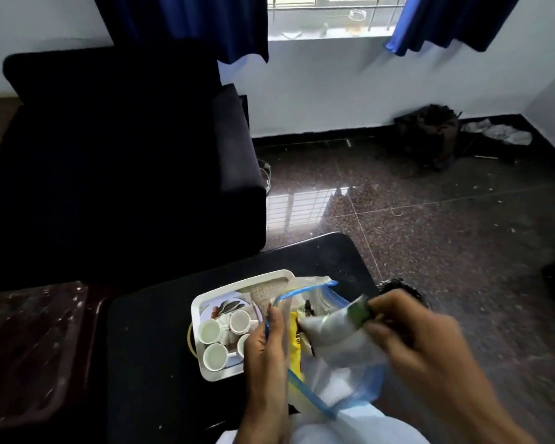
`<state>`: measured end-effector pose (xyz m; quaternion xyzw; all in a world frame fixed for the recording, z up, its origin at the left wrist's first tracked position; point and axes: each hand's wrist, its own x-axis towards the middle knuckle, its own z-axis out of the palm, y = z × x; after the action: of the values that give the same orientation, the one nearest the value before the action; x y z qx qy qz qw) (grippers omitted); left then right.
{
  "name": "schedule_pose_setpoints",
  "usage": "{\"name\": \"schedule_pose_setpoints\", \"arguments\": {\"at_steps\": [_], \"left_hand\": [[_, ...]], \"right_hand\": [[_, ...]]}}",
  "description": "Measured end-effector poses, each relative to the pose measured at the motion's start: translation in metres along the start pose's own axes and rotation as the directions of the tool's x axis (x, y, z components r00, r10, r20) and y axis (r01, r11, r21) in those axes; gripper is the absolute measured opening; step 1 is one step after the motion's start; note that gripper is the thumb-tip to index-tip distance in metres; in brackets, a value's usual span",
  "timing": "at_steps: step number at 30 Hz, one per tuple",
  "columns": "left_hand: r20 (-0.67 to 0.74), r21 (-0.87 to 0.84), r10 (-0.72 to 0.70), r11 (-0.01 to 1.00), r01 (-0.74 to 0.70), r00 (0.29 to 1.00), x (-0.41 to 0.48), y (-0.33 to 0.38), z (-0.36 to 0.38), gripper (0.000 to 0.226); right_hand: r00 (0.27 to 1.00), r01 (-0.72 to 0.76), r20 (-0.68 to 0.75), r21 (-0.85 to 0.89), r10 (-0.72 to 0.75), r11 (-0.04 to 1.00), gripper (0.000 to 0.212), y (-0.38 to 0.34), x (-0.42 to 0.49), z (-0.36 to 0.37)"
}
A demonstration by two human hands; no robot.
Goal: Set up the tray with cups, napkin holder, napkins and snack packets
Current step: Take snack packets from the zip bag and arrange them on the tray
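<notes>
A white tray (205, 298) lies on a black table (161, 341). Three white cups (209, 331) stand in it around a white ribbed holder (227, 334), on a picture with grey leaves. Over the tray's right side I hold a clear zip bag with a blue strip (343, 360). My left hand (266, 347) pinches the bag's near edge. My right hand (417, 341) grips a silver snack packet with a green end (334, 322) at the bag's mouth. A yellow packet (294, 344) shows inside the bag. A fourth cup is partly hidden by my left hand.
A dark sofa (116, 161) stands behind the table at the left. A brown plastic stool (29, 350) sits to the table's left. Polished stone floor (430, 225) spreads to the right, with a dark bag (430, 133) by the far wall.
</notes>
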<state>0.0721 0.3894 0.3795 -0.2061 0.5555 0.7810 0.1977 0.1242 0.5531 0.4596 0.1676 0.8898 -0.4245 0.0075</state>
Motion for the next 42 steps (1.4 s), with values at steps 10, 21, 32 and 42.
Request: {"name": "schedule_pose_setpoints", "arguments": {"at_steps": [10, 21, 32, 42], "left_hand": [[-0.149, -0.064, 0.084, 0.993, -0.094, 0.985, 0.008, -0.01, 0.034, 0.043], [-0.491, -0.146, 0.198, 0.941, -0.304, 0.849, -0.006, -0.028, 0.072, 0.048], [-0.525, -0.094, 0.185, 0.958, -0.272, 0.831, -0.007, -0.04, 0.082, 0.053], [-0.452, -0.058, 0.159, 0.977, -0.206, 0.878, 0.01, -0.038, 0.071, 0.042]], "right_hand": [[0.994, -0.096, -0.056, -0.053, 0.093, 0.994, 0.017, 0.183, 0.148, -0.029], [0.913, -0.073, 0.356, -0.341, 0.2, 0.937, 0.02, 0.331, 0.239, 0.093], [0.791, 0.054, 0.555, -0.481, 0.257, 0.875, 0.031, 0.373, 0.198, 0.12], [0.998, -0.023, 0.066, 0.479, -0.01, 0.878, 0.002, 0.183, 0.172, 0.038]]}}
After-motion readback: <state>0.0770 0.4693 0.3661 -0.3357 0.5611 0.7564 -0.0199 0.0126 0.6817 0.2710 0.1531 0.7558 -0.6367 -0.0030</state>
